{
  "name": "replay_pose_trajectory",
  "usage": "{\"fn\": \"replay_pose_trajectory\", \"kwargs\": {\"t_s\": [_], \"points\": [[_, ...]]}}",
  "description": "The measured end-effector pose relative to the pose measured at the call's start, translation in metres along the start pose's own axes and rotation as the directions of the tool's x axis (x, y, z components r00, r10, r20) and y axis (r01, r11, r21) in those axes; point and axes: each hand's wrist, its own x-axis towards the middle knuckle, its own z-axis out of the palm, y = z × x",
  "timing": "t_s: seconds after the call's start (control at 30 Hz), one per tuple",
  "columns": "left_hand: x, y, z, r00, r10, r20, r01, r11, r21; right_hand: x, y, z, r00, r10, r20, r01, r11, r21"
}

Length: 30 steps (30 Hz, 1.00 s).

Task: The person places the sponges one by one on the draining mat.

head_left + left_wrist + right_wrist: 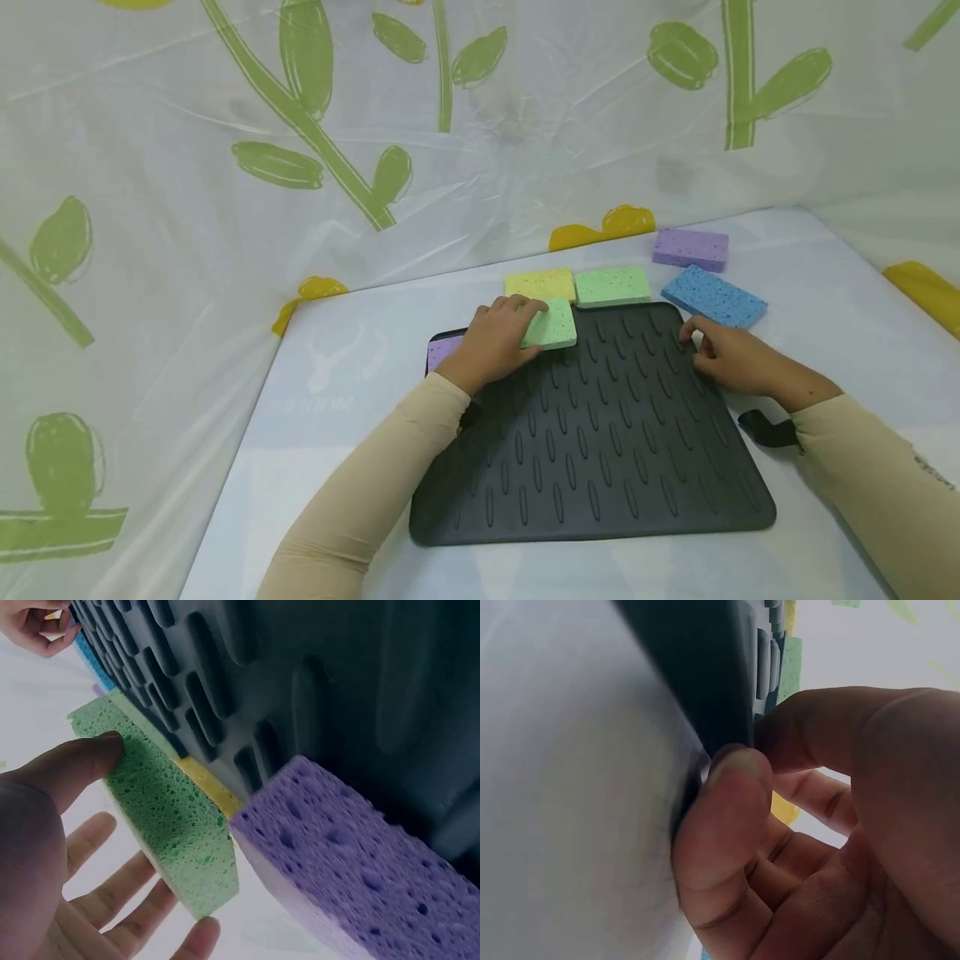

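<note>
A light green sponge (pixel 557 323) is held between the thumb and fingers of my left hand (pixel 493 340), over the far edge of a dark ribbed rubber mat (pixel 600 442). In the left wrist view the thumb presses one broad face of that green sponge (pixel 169 817), with the fingers behind it. A purple sponge (pixel 352 855) lies on the mat's far left corner, partly hidden by the left hand in the head view. At the mat's right edge, my right hand (pixel 738 357) pinches the rim between thumb and forefinger, as the right wrist view shows.
Beyond the mat's far edge lie a yellow sponge (pixel 538 283) and another green sponge (pixel 613 286), side by side. A blue sponge (pixel 714 297) and a second purple sponge (pixel 690 248) lie at the far right. A leaf-patterned sheet (pixel 480 192) hangs behind the white table (pixel 330 425).
</note>
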Motion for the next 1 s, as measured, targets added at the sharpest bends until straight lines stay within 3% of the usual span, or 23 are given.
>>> {"fn": "replay_pose_trajectory", "kwargs": {"t_s": [0.43, 1.0], "points": [[0.005, 0.012, 0.006, 0.998, 0.033, 0.05, -0.033, 0.999, 0.001, 0.0, -0.001, 0.001, 1.0, 0.001, -0.003, -0.001, 1.0, 0.002], [0.011, 0.012, 0.015, 0.987, 0.007, 0.162, -0.005, 1.0, -0.014, 0.0, -0.001, 0.001, 1.0, -0.002, -0.008, 0.002, 1.0, -0.004]]}}
